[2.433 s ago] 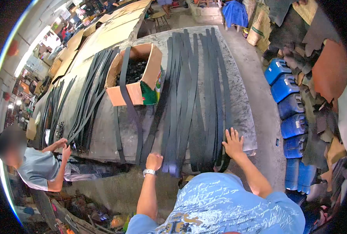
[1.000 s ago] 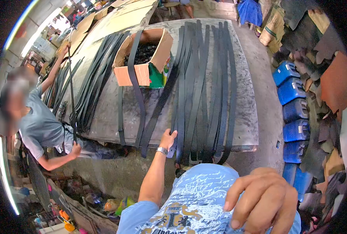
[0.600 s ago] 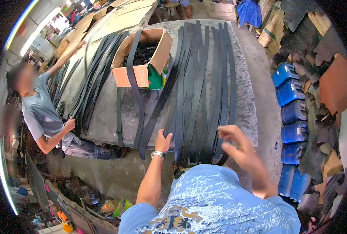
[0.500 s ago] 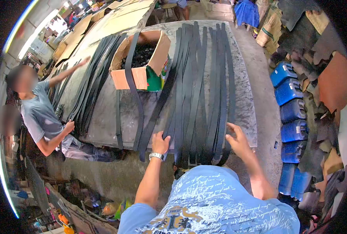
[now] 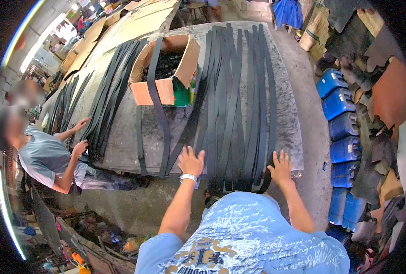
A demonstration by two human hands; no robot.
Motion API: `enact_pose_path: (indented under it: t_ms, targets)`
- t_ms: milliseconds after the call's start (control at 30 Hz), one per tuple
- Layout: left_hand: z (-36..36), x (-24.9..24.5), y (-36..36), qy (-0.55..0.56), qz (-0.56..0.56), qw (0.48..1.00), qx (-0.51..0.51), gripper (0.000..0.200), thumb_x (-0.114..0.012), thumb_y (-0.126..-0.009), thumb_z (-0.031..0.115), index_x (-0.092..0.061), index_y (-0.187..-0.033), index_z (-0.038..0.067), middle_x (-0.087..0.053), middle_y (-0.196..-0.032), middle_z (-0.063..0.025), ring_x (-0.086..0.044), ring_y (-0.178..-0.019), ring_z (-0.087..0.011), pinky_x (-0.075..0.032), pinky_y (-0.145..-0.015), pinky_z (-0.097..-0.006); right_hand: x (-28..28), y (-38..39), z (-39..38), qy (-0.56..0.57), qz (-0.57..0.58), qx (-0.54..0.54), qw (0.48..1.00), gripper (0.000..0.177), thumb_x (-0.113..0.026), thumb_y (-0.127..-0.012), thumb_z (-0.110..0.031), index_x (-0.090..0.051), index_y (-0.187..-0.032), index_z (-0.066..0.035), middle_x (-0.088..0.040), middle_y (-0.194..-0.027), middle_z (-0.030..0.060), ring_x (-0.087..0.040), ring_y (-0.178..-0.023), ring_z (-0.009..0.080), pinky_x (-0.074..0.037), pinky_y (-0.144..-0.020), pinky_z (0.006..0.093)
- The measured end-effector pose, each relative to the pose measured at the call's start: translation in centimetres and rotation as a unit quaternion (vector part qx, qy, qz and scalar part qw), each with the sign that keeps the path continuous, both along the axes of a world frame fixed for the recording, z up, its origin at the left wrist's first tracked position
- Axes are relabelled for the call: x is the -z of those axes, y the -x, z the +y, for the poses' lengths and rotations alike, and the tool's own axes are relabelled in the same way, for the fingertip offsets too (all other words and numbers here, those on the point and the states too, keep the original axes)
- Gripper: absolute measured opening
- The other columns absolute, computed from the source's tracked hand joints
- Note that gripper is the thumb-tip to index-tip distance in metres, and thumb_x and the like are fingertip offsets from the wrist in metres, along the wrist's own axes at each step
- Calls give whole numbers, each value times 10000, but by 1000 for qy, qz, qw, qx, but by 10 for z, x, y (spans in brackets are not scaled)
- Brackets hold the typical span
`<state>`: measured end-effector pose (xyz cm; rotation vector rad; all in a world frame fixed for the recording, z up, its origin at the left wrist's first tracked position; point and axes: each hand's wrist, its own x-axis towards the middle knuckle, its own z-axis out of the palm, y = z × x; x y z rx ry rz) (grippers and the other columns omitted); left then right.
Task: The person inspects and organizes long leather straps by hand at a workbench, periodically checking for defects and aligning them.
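Observation:
Long black strips (image 5: pixel 225 105) lie side by side down the table, their near ends hanging over its front edge. At the left side of this bundle my left hand (image 5: pixel 191 163) rests with fingers spread, a metal watch on its wrist. Along the right side, my right hand (image 5: pixel 280 168) is spread too, its thumb by the outermost strip. Neither hand is closed on anything. An open cardboard box (image 5: pixel 159 92) with small black pieces inside stands behind and left of my left hand, one strip draped over it.
A co-worker (image 5: pixel 52 157) stands at the left, hands near another bundle of black strips (image 5: pixel 109 96). Blue jerrycans (image 5: pixel 342 127) line the floor at the right beside piled leather pieces (image 5: pixel 392 98). Cardboard sheets (image 5: pixel 134 23) lie on the far table.
My left hand has opened out and my right hand has come down slightly, fingers now pointing forward. The co-worker has leaned back and drawn in the outstretched arm.

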<state>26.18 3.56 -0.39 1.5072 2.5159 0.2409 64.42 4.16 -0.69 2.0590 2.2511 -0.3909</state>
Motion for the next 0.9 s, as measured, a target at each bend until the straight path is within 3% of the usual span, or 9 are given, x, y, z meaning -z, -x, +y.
enact_pose_path:
  t_ms: [100,200,267,333,400,567,667,767,900]
  targets:
    - [-8,9,-26,-11,29,999,23,728,-507,-908,587,-455,-1433,85,-404,-1476,-196,-411,-1282,-399,-373,-1014,-569,-2,2,3,12,3,1,1000,742,-633,-886,-391,-306,-1513,-165,-227,-1570,215,-230,-1426,425,-230,-1111,619]
    - [-10,13,-20,-40,-17,999,18,703,-515,-908,575,-479,-1420,94,-393,-1477,-212,-397,-1300,-399,-369,-1013,-574,-6,2,2,19,3,2,1000,739,-632,-889,-388,-303,-1515,-174,-219,-1574,213,-222,-1430,425,-233,-1113,614]
    - [-7,-1,-3,-61,-97,993,22,562,-559,-917,459,-539,-1336,84,-423,-1441,-228,-442,-1252,-405,-363,-1010,-553,-9,1,2,23,1,0,1000,740,-632,-890,-387,-299,-1518,-180,-212,-1578,210,-218,-1431,425,-235,-1115,612]
    - [-4,15,26,-159,-25,987,19,512,-616,-896,347,-540,-1322,73,-423,-1444,-228,-446,-1248,-413,-356,-1021,-554,-10,3,3,28,1,-1,1000,743,-633,-890,-386,-294,-1521,-186,-204,-1582,206,-213,-1434,425,-234,-1116,611]
    - [1,22,55,-158,22,987,-5,538,-657,-866,265,-506,-1344,69,-398,-1468,-229,-445,-1252,-414,-357,-1018,-557,-7,3,3,31,-7,0,1000,748,-628,-892,-395,-287,-1524,-187,-200,-1584,204,-213,-1434,426,-236,-1116,611]
    - [4,2,60,-21,41,997,-56,564,-672,-860,275,-480,-1364,112,-510,-1251,-121,-471,-1179,-337,-399,-937,-516,-2,1,5,32,-15,-5,999,757,-613,-894,-424,-277,-1530,-186,-195,-1586,201,-212,-1435,429,-233,-1116,615]
    - [4,6,55,-31,57,997,-39,519,-686,-852,290,-518,-1314,122,-520,-1255,-131,-502,-1155,-349,-425,-925,-513,2,-1,4,22,-8,-7,1000,760,-609,-896,-432,-273,-1532,-187,-191,-1588,198,-206,-1438,429,-226,-1119,616]
    - [8,9,62,-10,-16,999,-26,474,-702,-839,305,-548,-1244,112,-542,-1221,-160,-543,-1100,-377,-455,-912,-502,1,-4,2,34,-10,-4,999,764,-610,-896,-430,-268,-1534,-187,-186,-1590,196,-198,-1442,427,-220,-1123,617]
    - [2,16,64,-81,-82,993,6,446,-723,-823,271,-549,-1194,96,-562,-1176,-189,-565,-1052,-402,-481,-885,-493,-7,4,7,55,-3,10,998,767,-611,-897,-427,-261,-1535,-183,-182,-1590,200,-187,-1445,428,-217,-1127,614]
